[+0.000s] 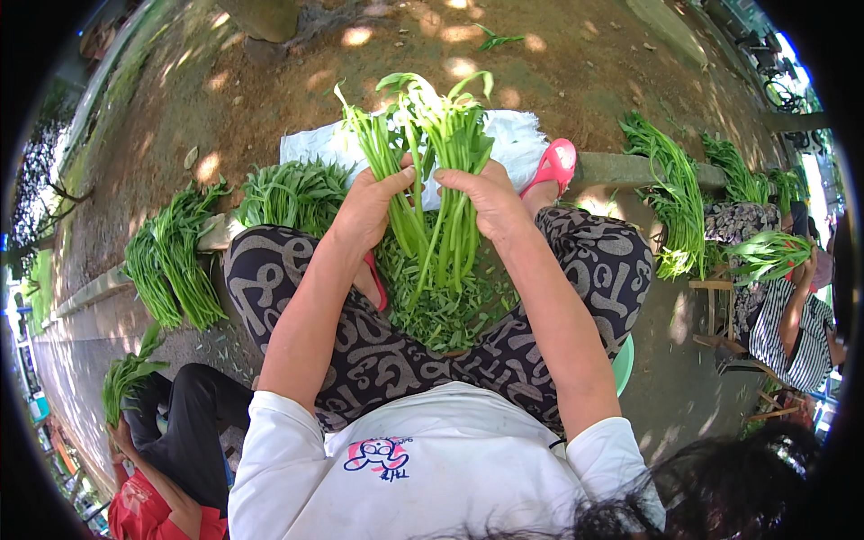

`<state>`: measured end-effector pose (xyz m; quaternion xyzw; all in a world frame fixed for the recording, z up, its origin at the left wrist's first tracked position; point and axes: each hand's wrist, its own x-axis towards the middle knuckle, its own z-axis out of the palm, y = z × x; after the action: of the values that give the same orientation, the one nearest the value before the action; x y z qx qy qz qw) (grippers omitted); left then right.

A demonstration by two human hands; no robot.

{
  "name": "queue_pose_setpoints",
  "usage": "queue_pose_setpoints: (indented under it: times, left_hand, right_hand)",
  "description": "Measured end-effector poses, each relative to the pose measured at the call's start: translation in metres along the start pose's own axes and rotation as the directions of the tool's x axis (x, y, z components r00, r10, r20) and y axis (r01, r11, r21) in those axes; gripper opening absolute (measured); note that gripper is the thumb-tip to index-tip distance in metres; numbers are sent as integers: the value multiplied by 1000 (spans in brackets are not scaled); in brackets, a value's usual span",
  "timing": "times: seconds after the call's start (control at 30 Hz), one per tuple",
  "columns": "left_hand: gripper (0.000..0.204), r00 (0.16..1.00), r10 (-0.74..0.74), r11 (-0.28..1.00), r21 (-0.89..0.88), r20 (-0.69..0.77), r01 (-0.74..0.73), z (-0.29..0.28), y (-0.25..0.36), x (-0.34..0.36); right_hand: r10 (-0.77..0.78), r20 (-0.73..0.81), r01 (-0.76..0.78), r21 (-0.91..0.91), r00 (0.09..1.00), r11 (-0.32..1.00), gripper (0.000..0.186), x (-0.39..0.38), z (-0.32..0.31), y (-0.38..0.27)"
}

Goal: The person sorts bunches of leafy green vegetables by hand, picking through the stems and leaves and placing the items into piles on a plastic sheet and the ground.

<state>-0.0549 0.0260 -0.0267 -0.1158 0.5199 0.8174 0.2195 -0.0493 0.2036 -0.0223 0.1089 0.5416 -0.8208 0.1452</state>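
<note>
My left hand [376, 202] is closed around a bunch of long green leafy stems [394, 157], and my right hand [486, 198] grips a second bunch [457, 135] just beside it. Both bunches are raised upright between my knees, their leafy tops catching sunlight. Beneath them lies a heap of loose green leaves and pieces [450, 324]. A white woven sheet [306, 147] is spread on the ground beyond the bunches.
Greens [175, 256] lie along a concrete curb [598, 169] on both sides, more [666, 207] at right. A pink sandal [558, 164] is on my foot. Co-workers holding greens sit at lower left [180, 432] and right [792, 333]. A green basin [621, 364] stands behind my right leg.
</note>
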Motion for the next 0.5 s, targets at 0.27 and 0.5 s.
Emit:
queue_pose_setpoints:
  times: [0.27,0.5]
  left_hand:
    - [21,993,49,993,115,-109,-36,-8,-4,4]
    - [18,998,52,958,281,28,-58,6,-4,-3]
  right_hand:
    - [-87,-221,128,177,971,976,29,13,-26,-11]
    - [80,48,-86,133,996,987,28,11,-9,-2]
